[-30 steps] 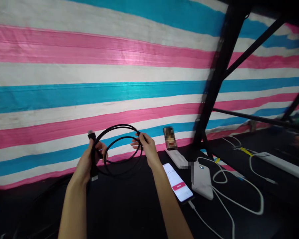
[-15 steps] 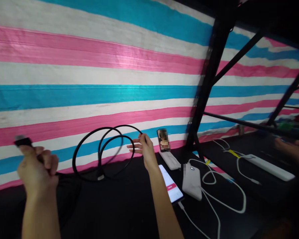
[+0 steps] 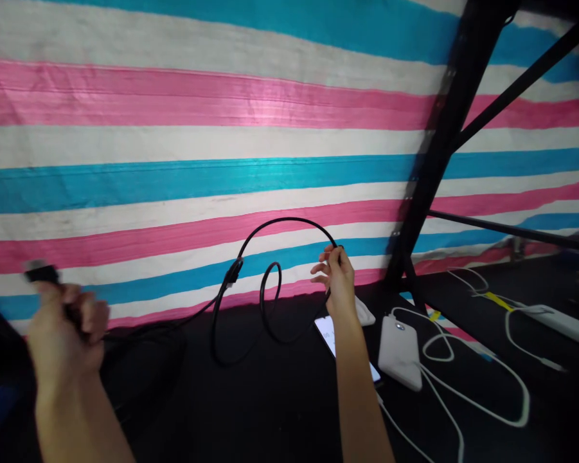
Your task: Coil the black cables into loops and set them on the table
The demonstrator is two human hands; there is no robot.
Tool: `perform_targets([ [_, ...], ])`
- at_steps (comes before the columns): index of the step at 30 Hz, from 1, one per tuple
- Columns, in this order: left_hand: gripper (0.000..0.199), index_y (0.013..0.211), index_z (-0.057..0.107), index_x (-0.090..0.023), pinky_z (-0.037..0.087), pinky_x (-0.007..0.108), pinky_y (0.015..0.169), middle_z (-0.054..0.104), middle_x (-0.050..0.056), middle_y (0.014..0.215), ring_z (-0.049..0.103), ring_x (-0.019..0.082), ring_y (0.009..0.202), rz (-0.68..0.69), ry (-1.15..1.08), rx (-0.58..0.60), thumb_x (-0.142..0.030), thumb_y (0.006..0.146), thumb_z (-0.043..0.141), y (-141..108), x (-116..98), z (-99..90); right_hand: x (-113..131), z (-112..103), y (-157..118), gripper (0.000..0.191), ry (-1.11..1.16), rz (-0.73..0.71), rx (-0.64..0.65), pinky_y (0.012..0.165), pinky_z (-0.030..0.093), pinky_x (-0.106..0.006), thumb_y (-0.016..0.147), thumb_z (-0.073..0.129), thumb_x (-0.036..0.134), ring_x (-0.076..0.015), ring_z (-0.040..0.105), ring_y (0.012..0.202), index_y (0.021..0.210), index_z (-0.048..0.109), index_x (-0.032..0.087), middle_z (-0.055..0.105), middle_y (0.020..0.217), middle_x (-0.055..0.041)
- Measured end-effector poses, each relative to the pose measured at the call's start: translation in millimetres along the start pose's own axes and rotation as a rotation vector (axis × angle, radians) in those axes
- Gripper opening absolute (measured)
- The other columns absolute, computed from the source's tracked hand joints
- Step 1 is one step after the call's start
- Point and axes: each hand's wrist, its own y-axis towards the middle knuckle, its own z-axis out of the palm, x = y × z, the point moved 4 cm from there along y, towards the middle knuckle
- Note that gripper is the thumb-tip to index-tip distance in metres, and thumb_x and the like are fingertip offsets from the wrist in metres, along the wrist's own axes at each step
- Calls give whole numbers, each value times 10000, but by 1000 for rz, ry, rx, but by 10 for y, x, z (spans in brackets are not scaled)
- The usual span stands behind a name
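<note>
While handling appears part-done, black cable (image 3: pixel 289 219): partly raised off the desk (image 3: pixel 250 405) in an arc, loops loose, unbound. Left grip (image 3: pixel 70 325): closed on a black plug (image 3: pixel 43 273), blurred. Right grip (image 3: pixel 340 276): pinching the cable at the arc's right end, loops hanging to its left. Nearby: phone (image 3: pixel 326 329).

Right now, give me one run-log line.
left hand: grips black connector | right hand: pinches looped black cable | nearby: lit phone, white power bank

Walled along the far edge of the worktop (image 3: pixel 250 411) by 3-colour striped sheeting (image 3: pixel 197 141); flanked rightward by dark framing (image 3: pixel 455 116).
</note>
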Motion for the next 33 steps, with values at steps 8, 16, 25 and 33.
perform_targets([
  [8,514,814,510,-172,230,222,396,466,-17,477,388,101,382,-161,217,654,-660,810,347,-336,307,945,70,222,-151,328,13,-131,106,309,369,-133,776,555,523,-36,469,371,818,544,198,482,642,57],
  [16,350,694,346,-204,300,224,460,512,-35,604,483,104,492,-9,206,656,-319,711,676,-478,258,1212,59,420,-257,301,-31,-83,357,378,458,-177,797,555,481,-85,564,490,832,603,186,527,712,14],
  [25,356,665,293,-200,358,212,507,514,-21,624,549,120,601,83,-115,495,-310,794,606,-470,54,1118,-125,645,-371,294,-212,-124,561,836,471,-315,776,628,315,-168,583,931,1050,600,216,626,993,-44],
  [33,342,697,308,-200,173,178,280,576,-26,600,398,64,284,-211,-249,646,-374,787,589,-429,133,1087,-98,745,-490,184,-19,-29,646,498,417,-238,786,623,360,-90,498,419,760,611,179,493,502,61],
])
